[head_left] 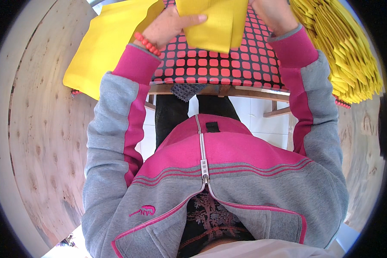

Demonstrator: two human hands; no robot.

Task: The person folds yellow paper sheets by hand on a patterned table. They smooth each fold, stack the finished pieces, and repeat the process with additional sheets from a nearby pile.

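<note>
At the top of the head view, a folded yellow sheet (215, 28) with a ribbed, cloth-like surface is held over the table. My left hand (165, 25), with a red bead bracelet at the wrist, is closed on its left edge, thumb lying across the front. My right hand (276, 16) is beside its right edge; the frame's upper border cuts off those fingers, so their grip is hidden. Left of my left hand lies a larger flat yellow sheet (105, 47). A thick pile of folded yellow pieces (344, 51) rests to the right of my right arm.
The table (210, 69) has a black cover with red rounded squares and a wooden frame below. Pale wooden boards (47, 129) stand at the left and right. Under the table's front edge hangs a grey textured cloth (187, 91). White floor tiles (266, 118) show beneath.
</note>
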